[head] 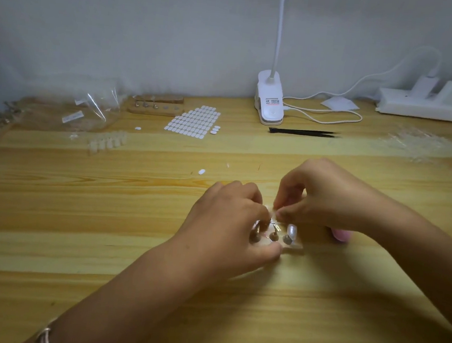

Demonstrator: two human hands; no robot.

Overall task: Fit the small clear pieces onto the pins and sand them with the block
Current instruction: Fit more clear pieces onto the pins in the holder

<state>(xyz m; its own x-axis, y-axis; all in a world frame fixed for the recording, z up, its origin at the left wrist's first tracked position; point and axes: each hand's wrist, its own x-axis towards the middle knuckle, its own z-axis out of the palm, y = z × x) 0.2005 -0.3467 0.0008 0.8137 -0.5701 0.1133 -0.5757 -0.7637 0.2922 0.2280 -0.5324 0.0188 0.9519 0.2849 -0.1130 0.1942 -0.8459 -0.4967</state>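
Two hands are seen at the wooden pin base (293, 249): it is gripped by the left hand (226, 220), and a small pale piece (274, 211) is pinched over the pins (274, 234) by the right hand (318, 196). One clear piece (291, 230) is seated on the right pin, the pink block (341, 234) just beside

Pale wooden table (104, 242), grain running side to side.

Under the left hand (231, 221) and right hand (324, 193): a small wooden pin stand (293, 248).

Just right of the right hand: a pink block (341, 235), partly hidden.

Beyond the left hand: a loose white oval pad (201, 171), a row of clear pieces (107, 140), a sheet of oval pads (194, 119), plastic bags (93, 110) and a second pin stand (157, 105).

Beyond the right hand: black tweezers (304, 132), a clip lamp (269, 101) and a power strip (427, 108).
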